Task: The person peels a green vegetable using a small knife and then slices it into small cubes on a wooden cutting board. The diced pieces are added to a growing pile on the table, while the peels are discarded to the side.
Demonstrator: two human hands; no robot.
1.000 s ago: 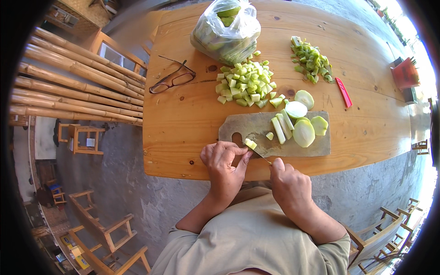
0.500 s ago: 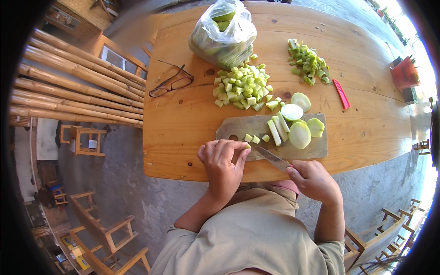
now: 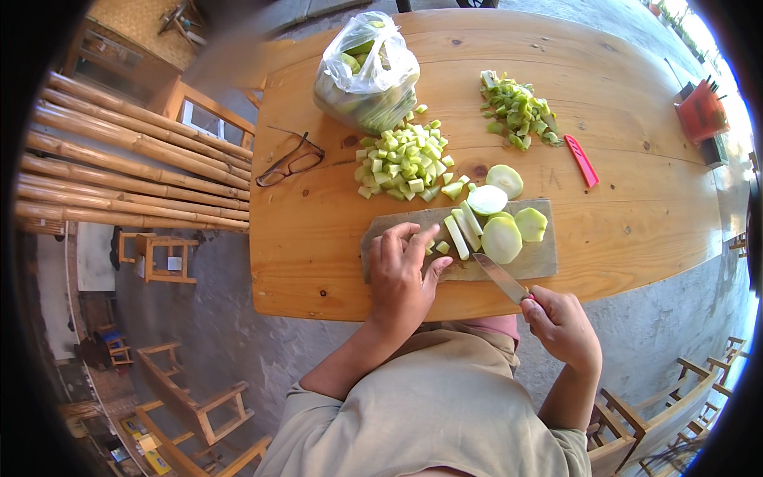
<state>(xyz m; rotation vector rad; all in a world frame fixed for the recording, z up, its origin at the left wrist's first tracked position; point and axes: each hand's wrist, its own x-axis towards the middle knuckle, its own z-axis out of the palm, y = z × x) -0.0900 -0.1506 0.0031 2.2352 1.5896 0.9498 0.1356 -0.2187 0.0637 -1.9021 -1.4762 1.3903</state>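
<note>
The left hand lies palm down on the near left part of the cutting board, fingers spread and loose, covering a few small green pieces without gripping anything. The right hand is off the table's near edge, clenched around the handle of a knife, whose blade slants up and left over the front edge of the board, its tip just beside the cut sticks. On the board lie those pale green sticks, a large round slice, a smaller half to its right, and another round slice at the board's far edge. One more slice rests on the wooden table just beyond the board. Farther back sits a heap of diced green cubes, and behind it a clear plastic bag with whole green vegetables inside. A pile of darker green peelings lies to the right, with a red peeler near it. A pair of glasses rests at the table's left end, and a red container stands at the far right.
</note>
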